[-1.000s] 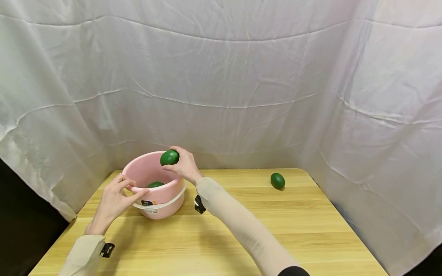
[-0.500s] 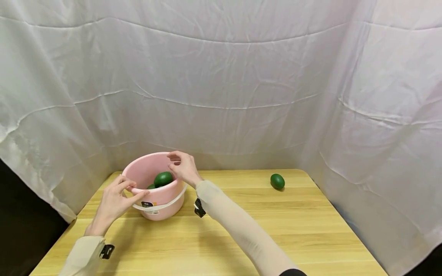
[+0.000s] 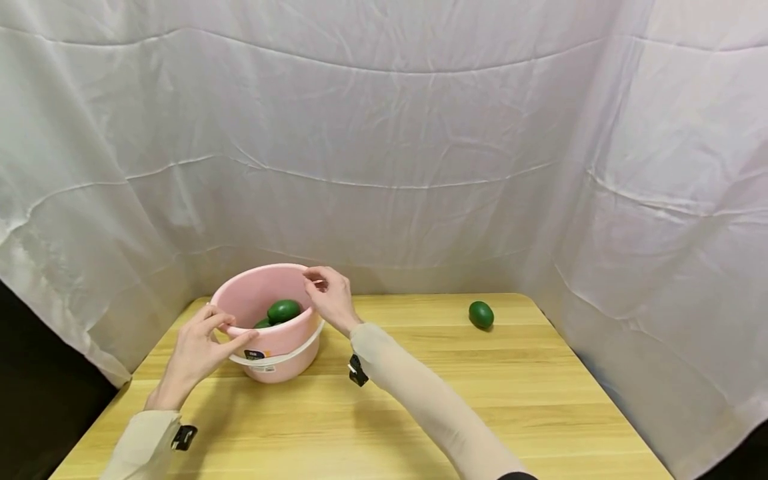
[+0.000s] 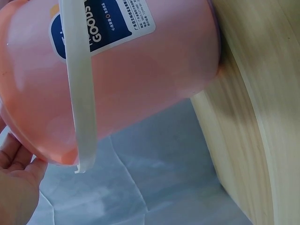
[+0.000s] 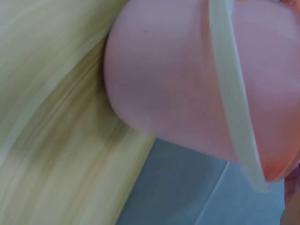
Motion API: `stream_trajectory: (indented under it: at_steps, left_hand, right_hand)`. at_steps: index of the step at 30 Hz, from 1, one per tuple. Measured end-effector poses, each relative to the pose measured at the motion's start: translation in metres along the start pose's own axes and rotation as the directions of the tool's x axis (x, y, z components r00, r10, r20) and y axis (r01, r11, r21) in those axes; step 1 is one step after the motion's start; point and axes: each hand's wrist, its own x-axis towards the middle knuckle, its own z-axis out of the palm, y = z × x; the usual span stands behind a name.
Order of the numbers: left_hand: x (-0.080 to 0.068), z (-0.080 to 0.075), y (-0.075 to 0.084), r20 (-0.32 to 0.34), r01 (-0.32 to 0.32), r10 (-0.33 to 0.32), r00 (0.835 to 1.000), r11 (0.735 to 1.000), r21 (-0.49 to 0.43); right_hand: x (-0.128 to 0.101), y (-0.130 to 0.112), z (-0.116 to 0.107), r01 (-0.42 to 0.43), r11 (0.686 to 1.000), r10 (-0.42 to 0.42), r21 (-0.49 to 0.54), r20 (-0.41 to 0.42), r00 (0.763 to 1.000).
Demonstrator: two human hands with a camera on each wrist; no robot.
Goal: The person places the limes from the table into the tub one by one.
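Since a second ago I see that the green fruit the right hand carried above the pink bucket has gone down into it, and that hand has pulled back to the bucket's right rim, holding nothing.

From the head view, I count two green fruits in the bucket: one fruit lies high and plain to see, a second fruit shows only as a sliver just left of it and lower. The right hand sits at the bucket's rim on the right, its fingers loosely bent, thumb and fingertips close together; I cannot tell whether they touch the rim. The left hand is at the bucket's near left edge, thumb stretched along the outer wall and fingers curled over the rim, gripping it. A third fruit lies on the wooden table, well to the right of the bucket. White cloth hangs behind the bucket and to its right.

On the left wrist view I see the bucket's wall with its blue label and white handle band; the left palm is at the rim.

On the right wrist view, the bucket's wall and handle band fill the frame above the table; the fingers hardly show.
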Motion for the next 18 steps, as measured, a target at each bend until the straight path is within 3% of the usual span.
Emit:
stream_trajectory:
  at_steps: [8,18]
  left_hand:
    - [-0.001,0.0,0.001,0.004,0.009,-0.009,1.0,1.0,-0.016]
    - [-0.002,0.001,0.0,0.002,0.002,-0.002,1.0,1.0,-0.018]
  right_hand:
    - [-0.007,0.019,-0.018,0.009,1.0,-0.011,-0.03,-0.051,0.999]
    - [-0.024,0.051,-0.055,-0.113,0.992,0.109,-0.052,-0.073,0.991]
